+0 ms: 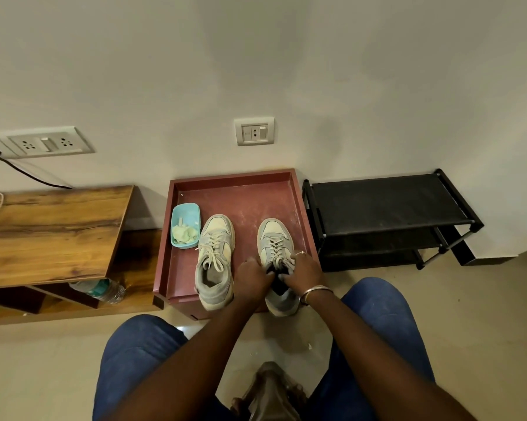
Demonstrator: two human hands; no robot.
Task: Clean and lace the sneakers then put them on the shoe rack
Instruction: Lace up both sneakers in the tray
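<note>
Seen from above, a seated person reaches both arms to a red tray [297, 192] on the floor. The left hand [251, 278] and right hand [303, 273] meet on the right sneaker [273, 238], fingers [297, 257] curled and grasping it at the top of its lacing. The left sneaker [215, 256] stands just beside it, laced and untouched. A black shoe rack [387, 205] stands right of the tray.
</note>
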